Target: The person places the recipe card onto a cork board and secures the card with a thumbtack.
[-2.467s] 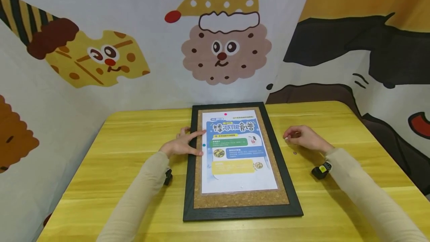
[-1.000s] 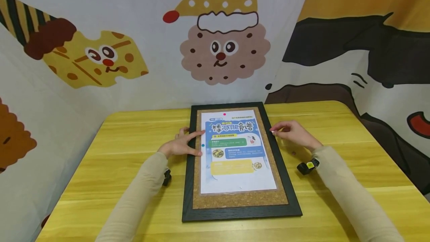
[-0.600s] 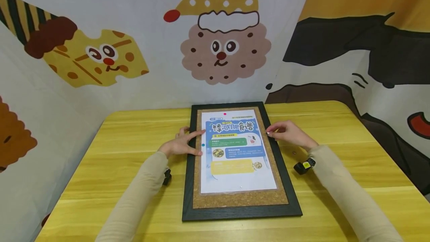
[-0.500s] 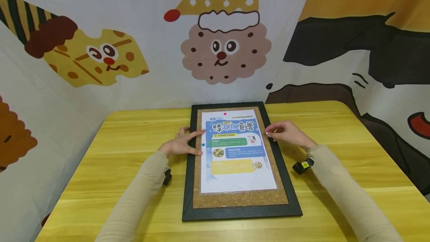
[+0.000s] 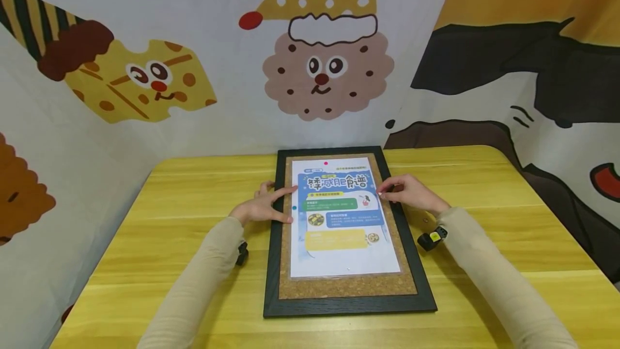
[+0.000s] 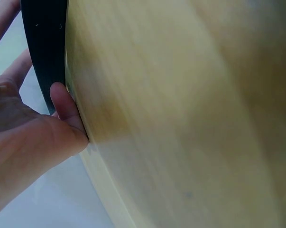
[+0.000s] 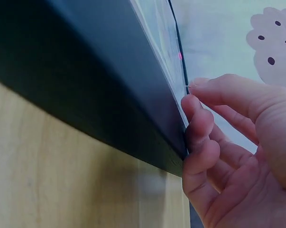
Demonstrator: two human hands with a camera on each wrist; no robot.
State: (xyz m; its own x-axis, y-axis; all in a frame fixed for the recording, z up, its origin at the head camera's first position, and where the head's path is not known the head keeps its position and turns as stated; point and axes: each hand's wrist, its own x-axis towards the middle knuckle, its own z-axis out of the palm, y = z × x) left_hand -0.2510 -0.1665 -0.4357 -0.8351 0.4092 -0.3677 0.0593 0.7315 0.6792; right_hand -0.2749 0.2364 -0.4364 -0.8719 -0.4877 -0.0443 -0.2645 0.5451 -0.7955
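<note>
A printed poster (image 5: 329, 264) lies on a cork board (image 5: 349, 288) with a black frame (image 5: 349, 306). My left hand (image 5: 259, 210) spreads its thumb and index finger over the frame's left side; their tips rest on the poster's left edge. My right hand (image 5: 413, 193) pinches a small thumbtack (image 7: 189, 86) between thumb and index finger at the poster's right edge. In the right wrist view its thin needle shows, and the other fingers are curled by the frame. A pink tack (image 5: 325, 163) sits at the poster's top, a teal tack (image 5: 294, 208) at its left.
A tiny pale tack (image 5: 348, 269) shows near the poster's bottom. Another small tack (image 5: 425, 220) lies on the wooden table (image 5: 160, 220), right of the frame. Behind the table hangs a cartoon-printed cloth (image 5: 232, 139).
My right hand has moved left from over the table, across the frame's right side to the poster's edge, carrying the thumbtack. The left hand has stayed in place.
</note>
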